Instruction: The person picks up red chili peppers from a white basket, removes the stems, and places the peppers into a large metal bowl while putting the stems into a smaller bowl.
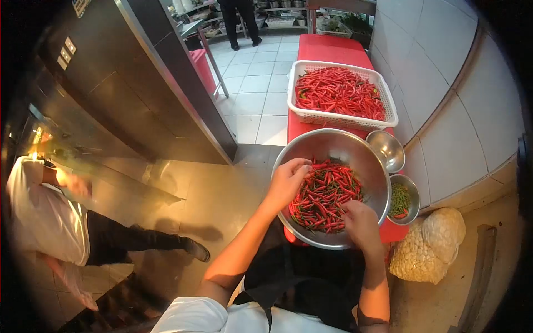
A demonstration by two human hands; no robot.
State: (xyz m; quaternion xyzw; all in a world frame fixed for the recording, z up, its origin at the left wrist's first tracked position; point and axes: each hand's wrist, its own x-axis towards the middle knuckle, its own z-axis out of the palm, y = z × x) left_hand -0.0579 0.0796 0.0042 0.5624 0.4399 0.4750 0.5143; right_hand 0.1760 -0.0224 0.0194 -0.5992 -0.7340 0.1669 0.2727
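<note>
A large steel bowl (379, 166) in front of me holds a heap of red chili peppers (332, 191), several with green stems. Over the bowl's left side is my left hand (290, 180), fingers curled together above the peppers. Low on the right side, my right hand (363, 223) is closed with its fingertips down at the peppers. What either hand pinches, if anything, is hidden or too small to name. Beside the bowl at right, a small steel bowl (413, 202) contains green stems (398, 198) and a few red bits. Another small steel bowl (387, 149) stands behind it.
A white plastic basket (341, 117) full of red chilies stands beyond on the red bench (327, 47). A tied, pale, lumpy bag (425, 247) sits right, near the tiled wall (438, 94). One person (50, 213) is at left, another (239, 19) farther back.
</note>
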